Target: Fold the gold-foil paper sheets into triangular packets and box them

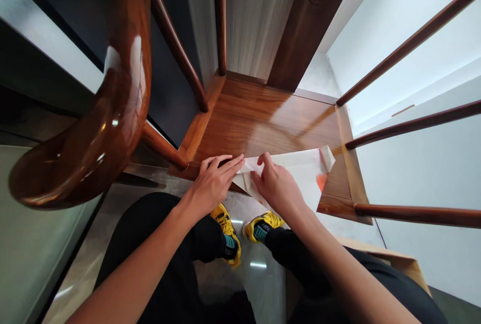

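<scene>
A folded white paper point(300, 169) with an orange-red patch lies across the near edge of the wooden step point(240, 118). Its right end stands up in a creased fold, and part of it hangs past the step's edge. My left hand point(214, 181) rests at the paper's left end, fingers stretched out and flat, with the thumb hidden beneath. Close beside it, my right hand point(276, 181) has bent fingers and pinches the paper near its folded left part between thumb and index finger.
A thick glossy wooden handrail point(124, 93) curves in at the left. Wooden balusters point(409, 126) line the right side, and more stand at the left. Yellow shoes point(227, 231) are on the shiny floor below. A cardboard box edge point(408, 264) shows at lower right.
</scene>
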Action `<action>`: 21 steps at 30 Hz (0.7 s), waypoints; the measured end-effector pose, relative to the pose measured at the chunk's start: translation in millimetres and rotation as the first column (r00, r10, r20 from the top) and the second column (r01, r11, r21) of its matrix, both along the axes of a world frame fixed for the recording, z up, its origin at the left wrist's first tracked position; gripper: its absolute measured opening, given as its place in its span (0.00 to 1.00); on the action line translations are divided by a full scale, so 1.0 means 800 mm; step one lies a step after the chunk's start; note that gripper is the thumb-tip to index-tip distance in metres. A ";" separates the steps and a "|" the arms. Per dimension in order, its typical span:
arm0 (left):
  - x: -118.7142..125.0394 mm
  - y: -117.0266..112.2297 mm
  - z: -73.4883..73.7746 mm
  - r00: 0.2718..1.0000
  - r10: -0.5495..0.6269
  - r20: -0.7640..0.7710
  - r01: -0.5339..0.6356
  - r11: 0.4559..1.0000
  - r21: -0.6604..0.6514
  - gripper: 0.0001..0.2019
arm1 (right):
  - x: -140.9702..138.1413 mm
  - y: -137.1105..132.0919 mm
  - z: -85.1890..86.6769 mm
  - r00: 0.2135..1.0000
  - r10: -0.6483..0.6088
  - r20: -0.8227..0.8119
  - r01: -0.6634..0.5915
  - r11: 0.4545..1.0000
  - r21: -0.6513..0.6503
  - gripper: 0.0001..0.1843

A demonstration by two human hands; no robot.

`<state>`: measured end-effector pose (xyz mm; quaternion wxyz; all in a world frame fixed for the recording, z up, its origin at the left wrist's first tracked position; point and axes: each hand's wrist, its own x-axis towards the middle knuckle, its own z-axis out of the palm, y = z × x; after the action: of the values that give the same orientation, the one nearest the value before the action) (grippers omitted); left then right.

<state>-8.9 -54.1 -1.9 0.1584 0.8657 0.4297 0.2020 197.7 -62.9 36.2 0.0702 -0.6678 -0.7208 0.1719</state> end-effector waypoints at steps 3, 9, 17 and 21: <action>-0.001 -0.002 0.000 0.999 -0.037 -0.033 0.037 0.999 -0.005 0.32 | 0.005 -0.009 -0.003 0.970 0.227 0.082 -0.239 0.952 0.189 0.13; -0.002 -0.006 0.011 0.991 -0.089 -0.097 0.086 0.996 -0.030 0.30 | 0.023 -0.023 -0.010 0.889 0.422 0.179 -0.454 0.864 0.217 0.20; -0.012 -0.012 0.010 0.993 -0.106 -0.054 0.105 0.994 -0.032 0.34 | 0.047 -0.046 -0.025 0.854 0.477 0.208 -0.513 0.839 0.181 0.44; -0.016 -0.017 0.009 0.995 -0.072 -0.066 0.071 0.997 -0.017 0.34 | 0.053 -0.054 -0.031 0.866 0.470 0.168 -0.497 0.846 0.193 0.44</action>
<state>-22.1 -67.7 5.1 0.1575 0.8856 0.4050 0.1642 240.0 -105.8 11.5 0.0599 -0.4606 -0.8835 0.0608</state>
